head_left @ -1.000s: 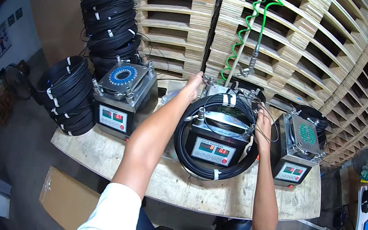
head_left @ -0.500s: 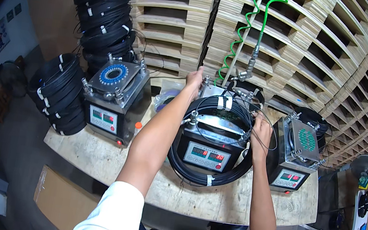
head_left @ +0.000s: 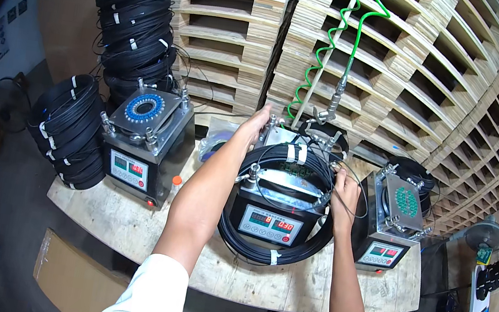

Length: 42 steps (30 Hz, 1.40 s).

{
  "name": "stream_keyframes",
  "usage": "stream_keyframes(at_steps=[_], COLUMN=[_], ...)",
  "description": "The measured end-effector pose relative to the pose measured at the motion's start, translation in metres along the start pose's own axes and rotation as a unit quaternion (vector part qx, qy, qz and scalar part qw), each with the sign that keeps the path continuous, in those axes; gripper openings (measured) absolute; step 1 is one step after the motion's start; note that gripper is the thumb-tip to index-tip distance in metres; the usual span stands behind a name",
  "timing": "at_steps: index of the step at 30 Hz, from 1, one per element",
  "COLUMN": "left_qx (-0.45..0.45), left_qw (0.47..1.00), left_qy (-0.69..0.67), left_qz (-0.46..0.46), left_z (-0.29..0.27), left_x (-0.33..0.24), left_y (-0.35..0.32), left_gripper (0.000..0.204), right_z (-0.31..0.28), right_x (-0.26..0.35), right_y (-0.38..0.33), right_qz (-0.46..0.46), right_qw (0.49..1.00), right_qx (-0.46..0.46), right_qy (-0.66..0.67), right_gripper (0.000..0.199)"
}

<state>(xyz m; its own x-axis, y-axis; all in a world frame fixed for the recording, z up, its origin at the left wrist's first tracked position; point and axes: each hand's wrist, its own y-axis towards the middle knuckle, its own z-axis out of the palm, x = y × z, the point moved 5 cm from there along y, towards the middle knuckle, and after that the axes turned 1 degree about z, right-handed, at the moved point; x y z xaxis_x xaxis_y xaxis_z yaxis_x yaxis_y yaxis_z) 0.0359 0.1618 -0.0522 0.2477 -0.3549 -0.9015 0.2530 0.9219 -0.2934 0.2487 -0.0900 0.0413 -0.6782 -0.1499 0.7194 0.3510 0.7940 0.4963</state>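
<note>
The left forearm (head_left: 208,189) extends diagonally from lower left toward centre. The left hand (head_left: 257,126) is edge-on, fingertips directed away (grip not discernible). The right forearm (head_left: 349,276) stands steeper, inclined slightly left; the right hand (head_left: 345,196) is bent at the fingers (head_left: 341,181). Both sleeves (head_left: 146,293) are white.

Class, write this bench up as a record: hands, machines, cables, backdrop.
Left hand: beside back-left post of middle machine
Right hand: at middle machine's right side; grip unclear
Black coil: loop framing middle machine's front, white ties
Left machine: blue ring on top
Right machine: green dots on top
Coil stacks: beside and behind left machine
Backdrop: wooden pallets
</note>
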Motion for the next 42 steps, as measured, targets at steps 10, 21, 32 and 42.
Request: stream_keyframes(at_steps=[10,21,32,42], left_qx=[0.065,-0.198,-0.039,-0.021], left_qw=[0.99,0.786,0.577,0.833], left_qy=[0.089,0.316,0.609,0.397], left_qz=[-0.089,0.494,0.543,0.384], left_z=[0.009,-0.031,-0.015,-0.001], left_x=[0.007,-0.018,-0.002,0.032], left_y=[-0.001,-0.232,-0.308,-0.275], left_gripper=[0.083,0.029,0.021,0.013], right_z=[-0.002,-0.01,-0.007,-0.005], right_x=[0.002,-0.011,-0.015,-0.035], right_y=[-0.002,-0.004,-0.012,-0.013], right_qz=[0.027,0.024,0.001,-0.063], right_qw=[0.999,0.997,0.997,0.991], right_qx=[0.01,-0.045,-0.073,-0.116], right_qy=[-0.045,-0.052,-0.017,-0.023], right_gripper=[0.047,0.047,0.045,0.046])
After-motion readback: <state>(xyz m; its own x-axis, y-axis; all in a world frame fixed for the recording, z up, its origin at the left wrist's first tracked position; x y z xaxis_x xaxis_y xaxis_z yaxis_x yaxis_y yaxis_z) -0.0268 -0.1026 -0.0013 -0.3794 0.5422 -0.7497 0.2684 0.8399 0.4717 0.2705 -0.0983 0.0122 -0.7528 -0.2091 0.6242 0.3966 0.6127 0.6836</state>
